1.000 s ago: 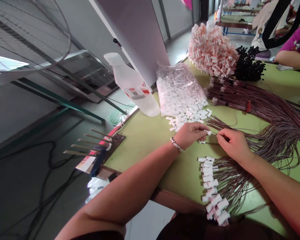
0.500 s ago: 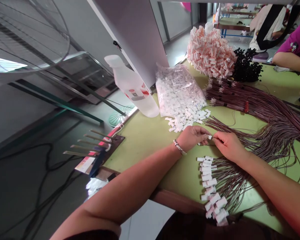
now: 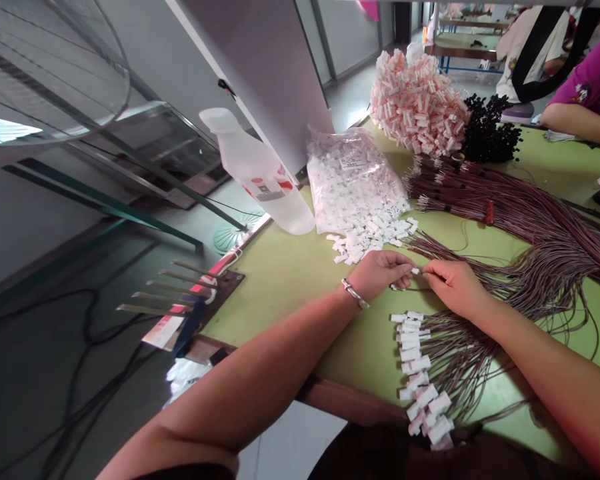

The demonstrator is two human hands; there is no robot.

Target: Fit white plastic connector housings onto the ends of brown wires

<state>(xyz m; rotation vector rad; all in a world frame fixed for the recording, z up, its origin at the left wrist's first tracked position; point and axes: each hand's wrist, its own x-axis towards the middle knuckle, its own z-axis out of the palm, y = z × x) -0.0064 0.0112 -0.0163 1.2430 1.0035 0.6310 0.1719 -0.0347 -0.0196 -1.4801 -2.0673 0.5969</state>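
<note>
Between the thumb and fingers of my left hand is a small white connector housing. My right hand faces it, thumb and forefinger pinched on what looks like a thin wire end, mostly hidden by the fingers. A narrow gap separates the right fingertips from the housing. Below the hands lies a staggered row of wired white connectors, their brown wires trailing right. Loose white housings spill from a clear plastic bag just beyond my left hand.
A tilted-looking plastic bottle stands left of the bag. Further back are pink-white connectors, black parts and wire bundles. A pronged metal rack sits at the left table edge. A co-worker's arm rests at far right.
The view has shifted slightly, moving the scene a little left. My right fingertips are slightly farther from the white housing; both hands keep their pinches.
</note>
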